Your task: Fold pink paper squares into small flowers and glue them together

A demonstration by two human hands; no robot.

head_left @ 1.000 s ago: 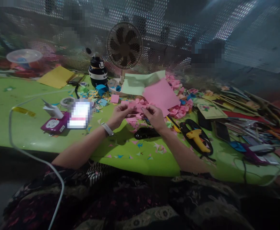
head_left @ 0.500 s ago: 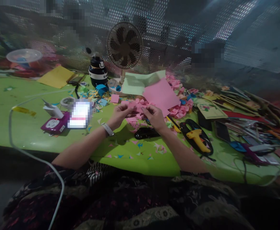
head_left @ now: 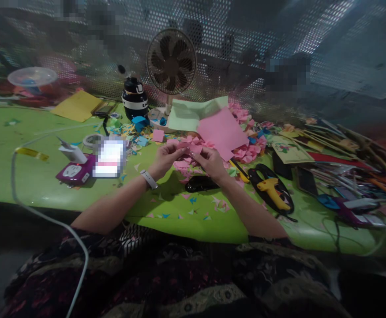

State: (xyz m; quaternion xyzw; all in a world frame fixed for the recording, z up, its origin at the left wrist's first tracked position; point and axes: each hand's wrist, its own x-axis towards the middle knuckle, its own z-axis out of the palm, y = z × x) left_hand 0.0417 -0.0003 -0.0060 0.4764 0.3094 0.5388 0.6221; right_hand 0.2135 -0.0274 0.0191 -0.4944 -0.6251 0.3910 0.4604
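Two hands sit close together mid-frame: the left hand (head_left: 166,160) and right hand (head_left: 213,164) pinch one pink slip (head_left: 196,149) from opposite sides, probably to keep it steady. Pink scraps (head_left: 183,166) lie around them, perhaps for easy reach. Right of centre, the glue gun (head_left: 272,194) rests on something black, likely shielding the table (head_left: 193,230).

Both hands (head_left: 163,162) pinch a small pink paper piece (head_left: 196,149) above the green table (head_left: 212,226).
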